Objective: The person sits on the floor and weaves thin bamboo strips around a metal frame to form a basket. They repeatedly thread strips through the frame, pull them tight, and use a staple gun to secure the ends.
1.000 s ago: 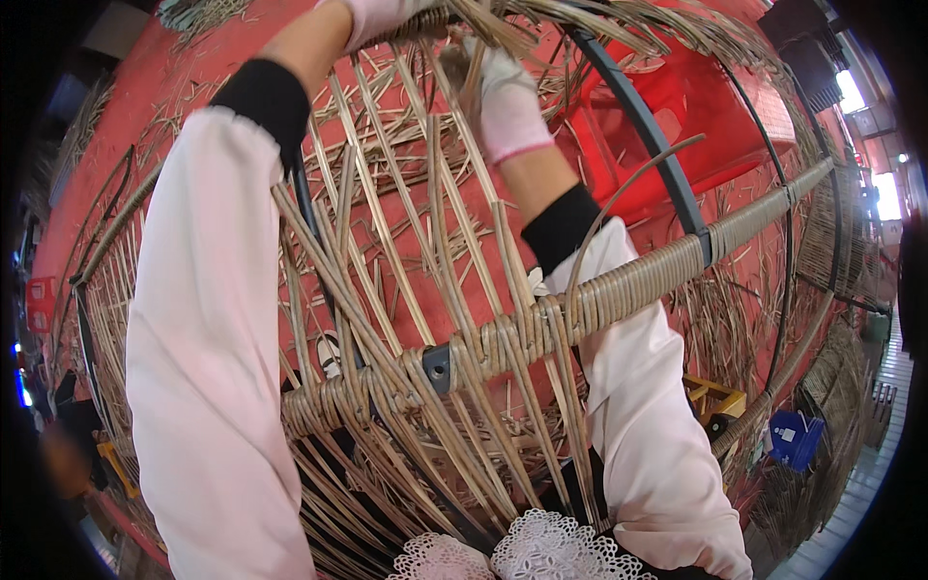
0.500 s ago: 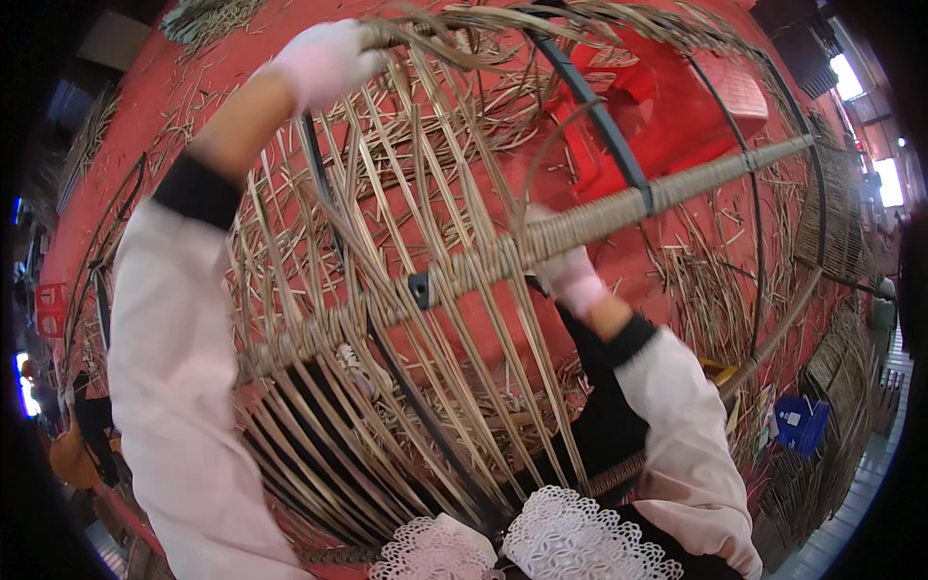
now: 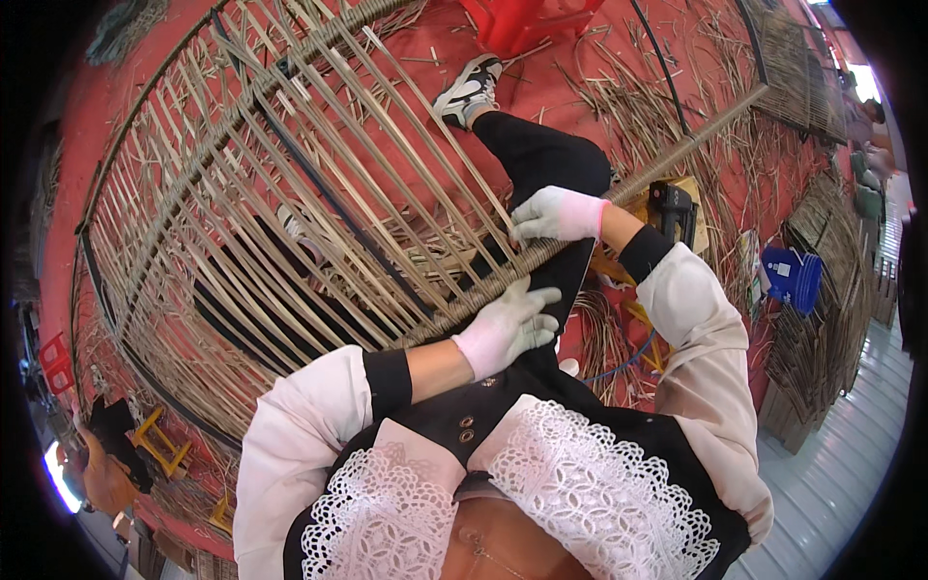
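A large dark metal frame strung with flat tan rattan-like strands lies slanted across my lap and the floor. Its near rail is wrapped in the same material. At that rail, my right hand, in a white glove, has its fingers bent and closed on the last strand by the rail's right part. My left hand, also gloved, lies just on the near side of the rail with its fingers stretched and apart. It appears to hold nothing. My black-trousered leg extends beyond the right hand.
A red plastic stool stands at the far side. To the right are a black tool on a yellow stand, a blue bucket and stacked woven panels. Loose strands litter the red floor. Other people show at both edges.
Both hands have moved nearer to me, the left from the frame's far edge, the right from its middle wrapped bar, to the near rail. The frame has shifted left in view.
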Available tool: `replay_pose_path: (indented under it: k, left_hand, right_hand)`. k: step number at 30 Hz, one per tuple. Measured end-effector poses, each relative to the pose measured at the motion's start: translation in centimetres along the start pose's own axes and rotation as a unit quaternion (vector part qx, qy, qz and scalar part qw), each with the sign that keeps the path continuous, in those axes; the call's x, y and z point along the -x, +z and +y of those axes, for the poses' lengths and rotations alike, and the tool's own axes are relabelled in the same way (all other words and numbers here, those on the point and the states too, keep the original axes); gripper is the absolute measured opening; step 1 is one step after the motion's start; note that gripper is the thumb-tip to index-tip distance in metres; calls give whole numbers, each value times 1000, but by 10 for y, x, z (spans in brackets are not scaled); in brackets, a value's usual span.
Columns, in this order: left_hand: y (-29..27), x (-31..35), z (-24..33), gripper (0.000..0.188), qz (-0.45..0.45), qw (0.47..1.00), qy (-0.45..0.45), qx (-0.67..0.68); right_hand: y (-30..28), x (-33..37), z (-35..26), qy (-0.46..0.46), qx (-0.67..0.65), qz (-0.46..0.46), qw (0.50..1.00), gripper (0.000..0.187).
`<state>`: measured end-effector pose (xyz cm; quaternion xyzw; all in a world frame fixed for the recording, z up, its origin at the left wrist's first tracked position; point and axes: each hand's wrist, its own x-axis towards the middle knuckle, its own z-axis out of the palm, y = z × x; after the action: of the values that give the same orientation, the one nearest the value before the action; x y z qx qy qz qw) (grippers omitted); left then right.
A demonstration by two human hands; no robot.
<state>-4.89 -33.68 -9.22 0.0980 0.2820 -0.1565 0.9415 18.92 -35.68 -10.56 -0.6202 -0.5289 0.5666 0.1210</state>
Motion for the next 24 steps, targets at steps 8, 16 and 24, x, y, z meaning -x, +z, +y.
replay_pose_path:
  k: [8, 16, 24]
  left_hand:
    - [-20, -25, -27, 48, 45, 995, 76, -37]
    - [-30, -47, -28, 30, 33, 991, 93, -95]
    - [1, -57, -23, 16, 228, 972, 57, -19]
  right_hand:
    - [8, 3, 6, -14, 93, 16, 995, 23]
    - [12, 5, 15, -52, 57, 40, 996, 26]
    - [16, 7, 6, -35, 126, 72, 989, 24]
